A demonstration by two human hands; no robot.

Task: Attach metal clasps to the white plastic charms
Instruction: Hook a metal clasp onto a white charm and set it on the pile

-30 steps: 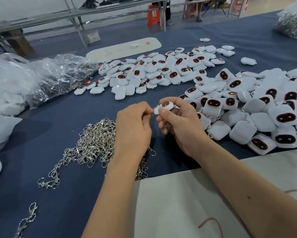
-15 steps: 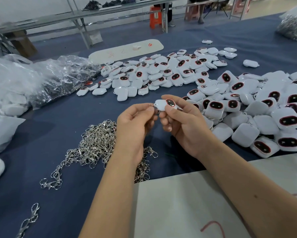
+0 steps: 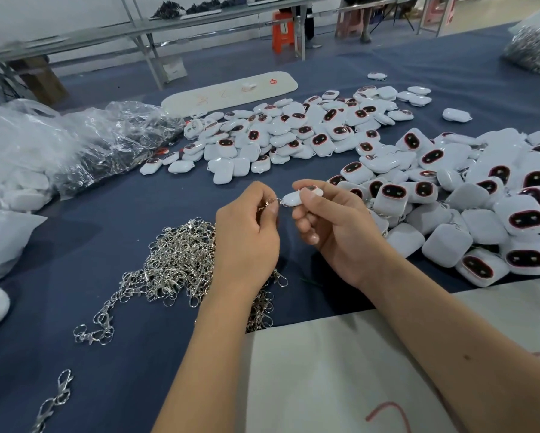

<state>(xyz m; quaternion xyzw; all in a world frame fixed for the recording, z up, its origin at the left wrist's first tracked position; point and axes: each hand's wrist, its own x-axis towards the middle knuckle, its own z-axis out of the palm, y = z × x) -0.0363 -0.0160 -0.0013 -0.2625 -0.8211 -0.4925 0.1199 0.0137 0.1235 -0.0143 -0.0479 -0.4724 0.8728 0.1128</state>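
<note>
Looking down from my head, my right hand (image 3: pixel 334 232) pinches one white charm (image 3: pixel 297 197) between thumb and curled fingers, held up over the blue cloth (image 3: pixel 137 364) that covers the table. My left hand (image 3: pixel 247 239) is just beside it, fingers curled round a metal clasp (image 3: pixel 270 203) whose tip meets the charm's left end; whether it is hooked on I cannot tell. Under and left of my left wrist lies a tangled heap of silver clasps (image 3: pixel 175 264), with a few strays (image 3: pixel 51 401) trailing toward the near left edge. To my right a big pile of charms (image 3: pixel 481 214) spreads out, many face up with dark, red-rimmed ovals, and a second spread (image 3: pixel 293 132) lies farther back in the middle. Crumpled clear plastic bags (image 3: pixel 75 145) sit at the left. A pale sheet with red marks (image 3: pixel 340 370) lies on the cloth under my right forearm. Beyond the table I see metal-framed benches (image 3: pixel 143 35) and an orange stool (image 3: pixel 283 31) on a pale floor.
</note>
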